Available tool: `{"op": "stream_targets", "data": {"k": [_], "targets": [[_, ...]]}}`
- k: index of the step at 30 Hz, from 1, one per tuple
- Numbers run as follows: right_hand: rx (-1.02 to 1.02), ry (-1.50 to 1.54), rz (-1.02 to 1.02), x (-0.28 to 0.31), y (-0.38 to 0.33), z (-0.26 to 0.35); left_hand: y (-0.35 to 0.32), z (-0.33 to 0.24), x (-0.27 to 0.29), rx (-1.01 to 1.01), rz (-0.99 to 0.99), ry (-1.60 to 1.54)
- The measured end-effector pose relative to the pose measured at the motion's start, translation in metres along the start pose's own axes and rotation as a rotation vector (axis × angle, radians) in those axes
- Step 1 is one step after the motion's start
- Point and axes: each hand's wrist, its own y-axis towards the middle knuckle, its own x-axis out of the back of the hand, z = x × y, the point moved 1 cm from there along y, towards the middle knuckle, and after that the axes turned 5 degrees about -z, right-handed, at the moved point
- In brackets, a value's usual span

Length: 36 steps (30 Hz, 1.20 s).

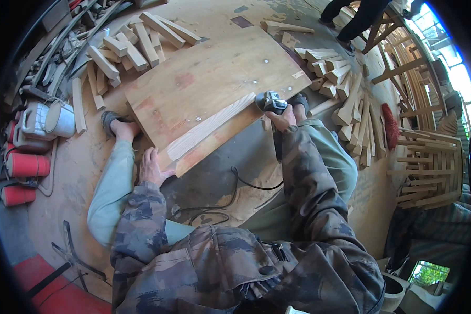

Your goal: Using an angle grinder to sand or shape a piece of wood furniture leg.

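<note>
Across a workshop's dust-coated floor [70, 178], two heaps of cut timber flank the work: square-sided wooden blocks [133, 49] at the upper left and longer shaped lengths [356, 118] on the right, too overlapped to count. Slatted wooden frames [429, 167] stand stacked at the far right, and one other person's dark-trousered legs [369, 18] show at the top. In the middle lies one broad wooden panel [214, 68], yellowish brown, blotched with red and dotted with pale spots, between the seated person's two legs. Along its near edge runs the single pale plank [212, 128], its grain plainly striped. By the left wall are one white bucket [61, 120], one white jug [35, 123] and at least two red containers [29, 165]; any markings on them are too small to read. A black cord [236, 183] loops over the floor. One angle grinder [271, 99] sits at the plank's far right end, clasped firmly in the right hand [283, 119]. The left hand [152, 167] rests at the opposite end, thumb and fingers spread around the corner; whether it grips or merely presses, I cannot tell.
</note>
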Motion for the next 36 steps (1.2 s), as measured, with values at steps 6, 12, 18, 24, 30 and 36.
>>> {"op": "stream_targets", "data": {"k": [6, 12, 18, 24, 30, 36], "targets": [[0.129, 0.741, 0.22, -0.008, -0.02, 0.01, 0.008, -0.041, 0.012, -0.117, 0.121, 0.328], [0.02, 0.933, 0.359, 0.022, -0.051, 0.04, 0.03, -0.03, 0.035, -0.167, 0.254, 0.3], [0.042, 0.801, 0.377, 0.03, -0.065, 0.052, 0.034, 0.032, 0.015, 0.074, 0.235, -0.318], [0.073, 0.596, 0.261, 0.003, -0.091, 0.06, 0.019, -0.008, 0.02, 0.12, 0.231, -0.108], [0.31, 0.162, 0.253, -0.018, -0.13, 0.094, -0.008, 0.018, 0.03, 0.153, 0.315, 0.053], [0.399, 0.133, 0.382, -0.052, -0.164, 0.115, -0.015, -0.004, 0.027, 0.194, 0.242, 0.128]]}}
